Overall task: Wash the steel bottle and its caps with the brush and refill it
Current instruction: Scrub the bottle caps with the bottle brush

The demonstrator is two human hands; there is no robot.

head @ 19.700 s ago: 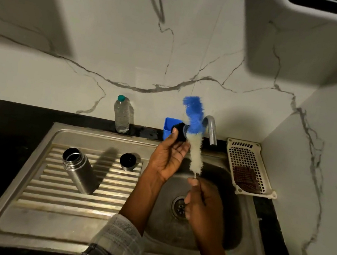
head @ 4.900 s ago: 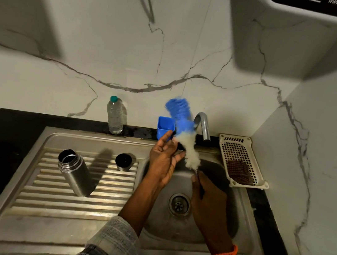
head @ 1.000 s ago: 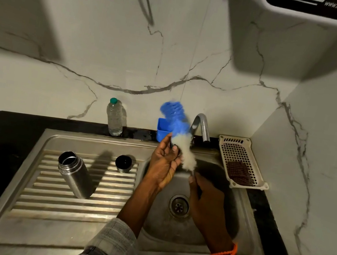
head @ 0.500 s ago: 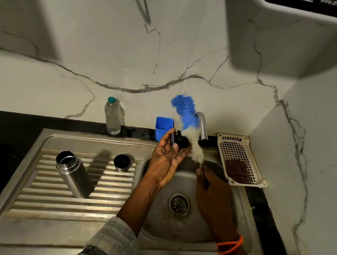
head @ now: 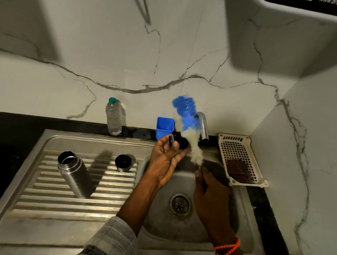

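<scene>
My left hand is raised over the basin, palm toward me, fingers curled around a small black cap pinched at the fingertips. My right hand is closed on the thin wire handle of the brush, whose white bristles lie against the cap while its blue tip stands up past the tap. Whether water is running I cannot tell.

Step in hand, by my judgement: scrubbing one cap, with the refill not yet begun.

To the left of my left hand, on the ribbed drainboard, the steel bottle stands open and uncapped; a second cap sits just beyond it, nearer my left hand, apart from the bottle. Behind my hands, a blue cup and a plastic water bottle stand on the bench against the wall. To the right of my right hand, a white basket holds a dark scrub pad.

Next move, as I judge it: rinse the cap and set it down, which calls for a firm pinch on a wet, small part over an open drain.
</scene>
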